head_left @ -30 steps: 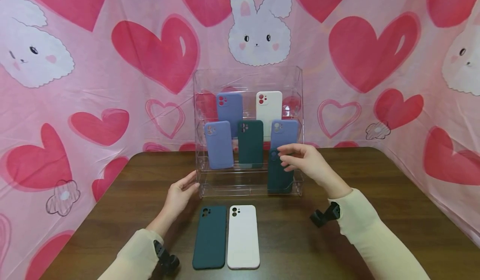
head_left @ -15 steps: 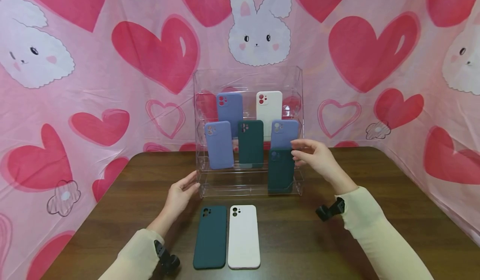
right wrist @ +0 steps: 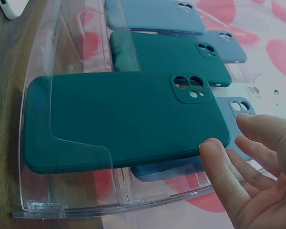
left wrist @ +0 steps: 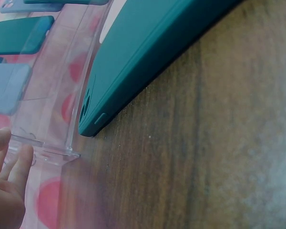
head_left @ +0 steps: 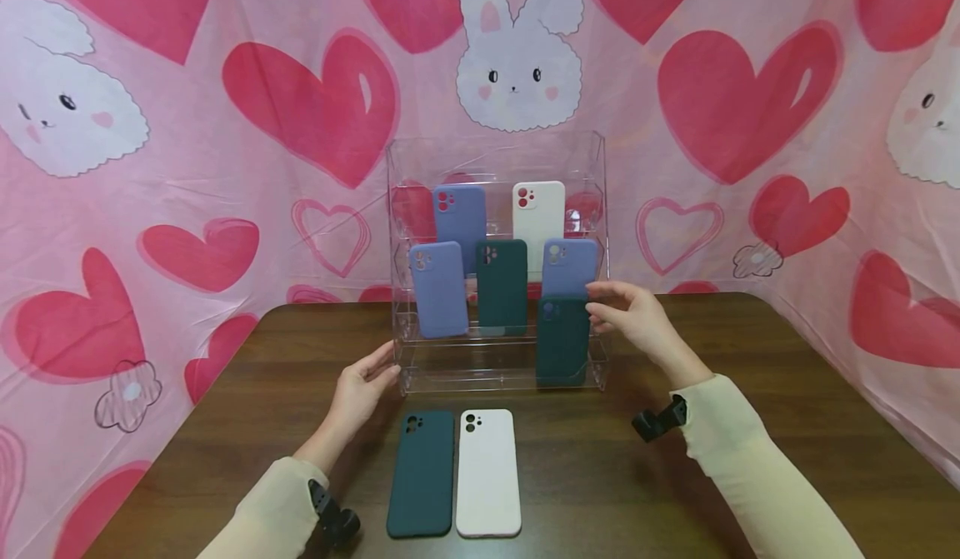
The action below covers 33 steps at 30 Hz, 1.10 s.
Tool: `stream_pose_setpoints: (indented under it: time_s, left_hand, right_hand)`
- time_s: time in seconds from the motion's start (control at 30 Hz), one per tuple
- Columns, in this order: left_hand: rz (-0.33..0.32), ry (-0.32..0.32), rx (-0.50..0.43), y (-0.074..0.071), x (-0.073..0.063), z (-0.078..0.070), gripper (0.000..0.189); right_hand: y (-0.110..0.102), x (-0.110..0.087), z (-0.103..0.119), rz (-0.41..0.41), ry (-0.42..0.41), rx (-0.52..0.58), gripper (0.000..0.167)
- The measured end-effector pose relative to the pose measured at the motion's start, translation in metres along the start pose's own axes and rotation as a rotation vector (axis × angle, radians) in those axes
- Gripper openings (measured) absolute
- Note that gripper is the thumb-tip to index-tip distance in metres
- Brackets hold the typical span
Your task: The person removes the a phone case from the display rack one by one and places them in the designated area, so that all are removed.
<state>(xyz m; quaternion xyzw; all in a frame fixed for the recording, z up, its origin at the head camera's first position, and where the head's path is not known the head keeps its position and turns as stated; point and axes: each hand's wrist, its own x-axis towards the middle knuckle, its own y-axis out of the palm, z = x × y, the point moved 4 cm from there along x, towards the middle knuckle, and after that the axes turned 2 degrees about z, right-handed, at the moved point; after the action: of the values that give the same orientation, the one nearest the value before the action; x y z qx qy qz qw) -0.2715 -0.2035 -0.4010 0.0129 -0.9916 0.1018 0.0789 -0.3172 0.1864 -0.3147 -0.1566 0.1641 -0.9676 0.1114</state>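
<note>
A clear tiered display rack [head_left: 450, 380] stands on the table with phone cases leaning in it. In the front tier, at the right, sits a dark green phone case [head_left: 562, 342]. My right hand [head_left: 633, 321] is beside its upper right edge, thumb and fingers spread apart; the right wrist view shows the thumb tip by the case's corner [right wrist: 219, 129] and nothing between the fingers. My left hand [head_left: 356, 392] touches the rack's lower left side with extended fingers [left wrist: 21, 167]. On the table before the rack lie another dark green case [head_left: 420, 476] and a white case [head_left: 487, 476].
Behind, the middle tier holds a lavender case [head_left: 438, 292], a green case [head_left: 501, 284] and another lavender case [head_left: 568, 266]. Higher up are a blue-violet case [head_left: 460, 217] and a white one [head_left: 538, 217]. A pink heart-print cloth [head_left: 285, 9] hangs behind the wooden table [head_left: 300, 334].
My right hand has moved right, off the front of the green case in the front tier to its right edge. My left hand stays at the rack's side.
</note>
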Motion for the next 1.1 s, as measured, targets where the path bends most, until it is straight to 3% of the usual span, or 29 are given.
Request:
stream_pose_setpoints:
  time_s: [1.1]
  left_hand:
    - [-0.007,0.003,-0.02,0.0007,0.0001,-0.0016,0.045]
  right_hand:
    - [0.0051,-0.0057,-0.0004,-0.051,-0.017,-0.087,0.029]
